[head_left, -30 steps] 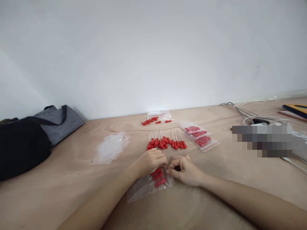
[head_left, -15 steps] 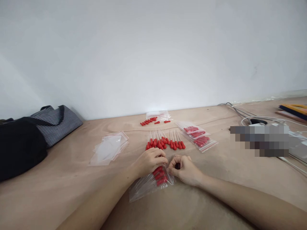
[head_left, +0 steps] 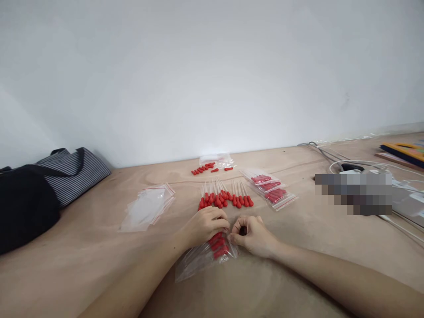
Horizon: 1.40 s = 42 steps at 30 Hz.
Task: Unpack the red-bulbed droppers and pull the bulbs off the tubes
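Note:
A clear zip bag (head_left: 195,263) lies in front of me with several red-bulbed droppers (head_left: 217,245) inside. Both hands pinch the bag along its right-hand end. My left hand (head_left: 207,227) curls over the upper edge, fingers bent and closed on it. From the right, my right hand (head_left: 253,234) grips the same end between thumb and forefinger. The fingertips of the two hands are close together, and what lies under them is partly hidden. Just beyond, several loose droppers (head_left: 240,201) lie in a row, clear stems pointing to the wall.
Left of the hands is a stack of flat, transparent zip bags (head_left: 145,207). Filled bags (head_left: 276,194) overlap on the right. Loose red bulbs (head_left: 200,170) lie near the wall beside another bag (head_left: 217,159). A black striped bag (head_left: 82,172) is far left; cables (head_left: 327,154) run at right.
The hands keep their pinch on the bag's end and barely shift. The whole view has moved slightly, so everything appears a little further left.

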### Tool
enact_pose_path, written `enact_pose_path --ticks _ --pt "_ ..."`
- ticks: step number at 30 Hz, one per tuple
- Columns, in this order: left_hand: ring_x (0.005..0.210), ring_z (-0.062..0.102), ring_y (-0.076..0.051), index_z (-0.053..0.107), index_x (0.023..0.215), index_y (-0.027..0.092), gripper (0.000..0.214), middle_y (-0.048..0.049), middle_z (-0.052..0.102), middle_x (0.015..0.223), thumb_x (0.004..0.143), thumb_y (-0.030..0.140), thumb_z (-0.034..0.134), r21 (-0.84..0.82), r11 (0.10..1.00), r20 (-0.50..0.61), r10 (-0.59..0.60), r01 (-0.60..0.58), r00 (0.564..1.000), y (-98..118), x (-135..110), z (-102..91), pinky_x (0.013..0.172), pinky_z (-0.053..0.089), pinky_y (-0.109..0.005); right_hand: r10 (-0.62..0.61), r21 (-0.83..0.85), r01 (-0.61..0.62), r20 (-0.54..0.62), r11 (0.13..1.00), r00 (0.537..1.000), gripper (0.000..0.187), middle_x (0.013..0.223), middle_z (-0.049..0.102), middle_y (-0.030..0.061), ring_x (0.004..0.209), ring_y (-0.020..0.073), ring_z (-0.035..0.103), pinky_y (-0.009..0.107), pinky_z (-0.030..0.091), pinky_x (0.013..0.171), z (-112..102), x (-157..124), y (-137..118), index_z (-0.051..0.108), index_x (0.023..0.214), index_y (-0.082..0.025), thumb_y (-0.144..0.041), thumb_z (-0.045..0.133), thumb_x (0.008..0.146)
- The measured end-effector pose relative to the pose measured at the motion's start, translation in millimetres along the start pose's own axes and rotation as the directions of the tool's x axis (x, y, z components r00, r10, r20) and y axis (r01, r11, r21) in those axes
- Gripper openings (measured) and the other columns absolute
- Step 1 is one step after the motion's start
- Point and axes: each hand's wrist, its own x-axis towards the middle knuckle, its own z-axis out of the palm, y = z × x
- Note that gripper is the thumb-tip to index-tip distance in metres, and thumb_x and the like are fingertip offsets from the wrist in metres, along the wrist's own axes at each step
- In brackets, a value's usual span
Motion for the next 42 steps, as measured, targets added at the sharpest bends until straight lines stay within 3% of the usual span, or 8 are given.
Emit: enact_pose_path --ticks 9,16,34,42 --pt "0.071 0.053 -0.011 0.060 0.071 0.017 0.026 -0.0036 0.060 0.078 0.086 0.012 0.039 -0.018 1.000 0.020 0.025 -0.024 1.000 -1.0 1.0 1.5 0.067 0.039 -0.022 0.017 -0.010 -0.017 0.013 1.000 1.000 0.014 0.068 0.062 -0.0045 0.066 0.0110 0.051 0.029 0.031 0.076 -0.5 0.4 -1.4 0.057 0.058 -0.019 -0.031 0.060 0.065" --pt "0.071 0.054 -0.011 0.059 0.072 0.016 0.024 -0.0039 0.060 0.081 0.088 0.017 0.040 -0.018 1.000 0.063 -0.010 0.011 0.998 0.7 1.7 1.3 0.067 0.040 -0.022 0.037 -0.032 -0.036 0.020 0.999 0.999 0.015 0.069 0.063 -0.0038 0.069 0.0121 0.052 0.030 0.030 0.079 -1.8 -0.5 -3.1 0.057 0.058 -0.019 -0.032 0.060 0.064" --pt "0.065 0.050 -0.010 0.058 0.070 0.017 0.026 -0.0028 0.059 0.074 0.086 0.012 0.038 0.023 0.997 -0.087 0.076 -0.074 0.993 -2.8 -1.6 5.0 0.062 0.038 -0.022 0.013 -0.026 -0.012 0.026 1.000 1.000 0.016 0.070 0.062 -0.0042 0.070 0.0125 0.052 0.031 0.029 0.080 -2.0 -0.5 -1.7 0.057 0.058 -0.020 -0.033 0.060 0.066" --pt "0.065 0.051 -0.010 0.058 0.068 0.016 0.027 -0.0034 0.060 0.073 0.087 0.013 0.038 -0.013 0.999 -0.060 0.046 -0.047 0.997 0.2 1.3 3.0 0.062 0.038 -0.023 0.014 -0.027 -0.014 0.026 1.000 1.000 0.016 0.069 0.061 -0.0046 0.068 0.0115 0.051 0.030 0.029 0.078 -2.5 -1.6 -3.3 0.057 0.059 -0.020 -0.034 0.061 0.066"
